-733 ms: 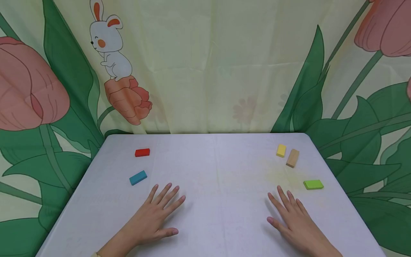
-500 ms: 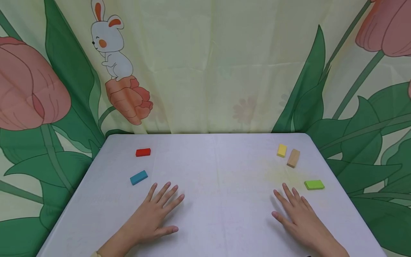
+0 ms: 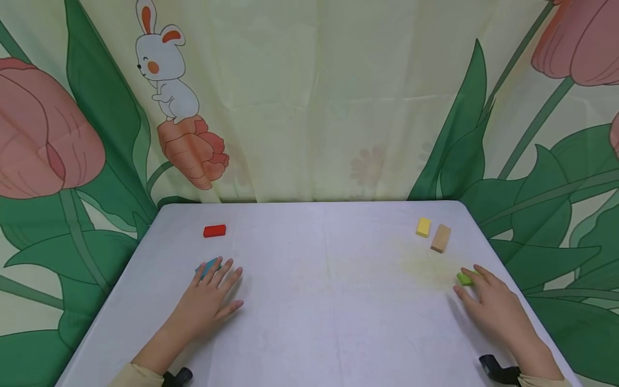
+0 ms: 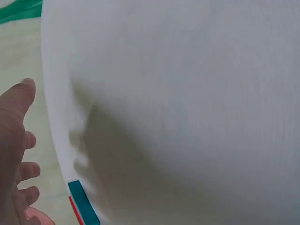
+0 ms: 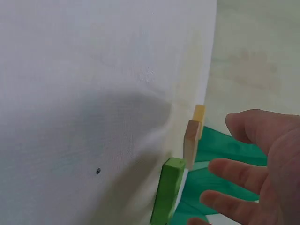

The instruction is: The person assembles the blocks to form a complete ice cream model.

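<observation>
My left hand (image 3: 205, 298) hovers with spread fingers over the blue block (image 3: 209, 267), hiding part of it in the head view. In the left wrist view a gap shows between the fingers and the blue block (image 4: 84, 204). At the right, my right hand (image 3: 495, 306) hangs above the green block (image 3: 464, 279), its fingers slightly bent and covering the block's right part. The right wrist view shows the green block (image 5: 168, 191) apart from the fingers. Neither hand holds anything.
A red block (image 3: 214, 231) lies farther back at the left. Behind the green block, a yellow block (image 3: 423, 227) and a plain wooden block (image 3: 440, 238) lie side by side. The white table (image 3: 329, 301) ends at a printed curtain (image 3: 319, 107).
My left hand has moved left and forward, over the blue block. My right hand has moved right, over the green block, with its fingers bending a little. The blocks stay put.
</observation>
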Demonstrator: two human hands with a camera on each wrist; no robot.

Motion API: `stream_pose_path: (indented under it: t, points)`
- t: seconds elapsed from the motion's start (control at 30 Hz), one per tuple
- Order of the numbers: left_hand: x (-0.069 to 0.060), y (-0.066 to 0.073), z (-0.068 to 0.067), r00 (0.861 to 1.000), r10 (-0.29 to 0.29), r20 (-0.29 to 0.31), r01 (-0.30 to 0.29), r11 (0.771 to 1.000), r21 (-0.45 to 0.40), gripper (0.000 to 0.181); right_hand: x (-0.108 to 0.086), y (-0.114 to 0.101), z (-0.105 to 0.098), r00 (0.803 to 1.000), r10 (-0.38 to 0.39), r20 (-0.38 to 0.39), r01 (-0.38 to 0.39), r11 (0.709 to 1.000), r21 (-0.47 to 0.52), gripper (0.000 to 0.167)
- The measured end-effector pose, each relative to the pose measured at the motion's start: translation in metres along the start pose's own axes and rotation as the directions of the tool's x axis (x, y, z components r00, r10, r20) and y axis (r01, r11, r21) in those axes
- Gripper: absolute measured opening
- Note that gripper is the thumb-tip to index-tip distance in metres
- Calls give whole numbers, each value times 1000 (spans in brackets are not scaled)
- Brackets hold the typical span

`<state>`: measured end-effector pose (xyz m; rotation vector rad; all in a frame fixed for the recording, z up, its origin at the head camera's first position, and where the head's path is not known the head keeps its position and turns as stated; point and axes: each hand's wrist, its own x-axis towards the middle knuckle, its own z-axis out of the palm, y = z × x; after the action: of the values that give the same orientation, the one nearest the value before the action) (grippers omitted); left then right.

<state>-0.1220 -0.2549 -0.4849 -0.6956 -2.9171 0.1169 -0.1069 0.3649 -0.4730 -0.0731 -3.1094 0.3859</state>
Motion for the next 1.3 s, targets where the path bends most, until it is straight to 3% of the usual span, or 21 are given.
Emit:
stream_pose_path:
  t: [0.27,0.5,0.97,1.3]
  points:
    - [-4,-22,8,995,-104,-1,104,993,-52,71,32,6,1,1000,-2,14,2,998,57,63]
    - [-7,-33,14,988,-152,15,153,986,-64,73,61,13,-5,998,-37,47,34,997,66,66]
    - [-10,-37,13,986,-164,35,166,983,-77,72,90,15,-1,987,10,158,-29,992,121,75]
    - [-7,-38,13,984,-174,30,176,983,-61,66,99,10,4,980,-10,196,-6,996,85,64]
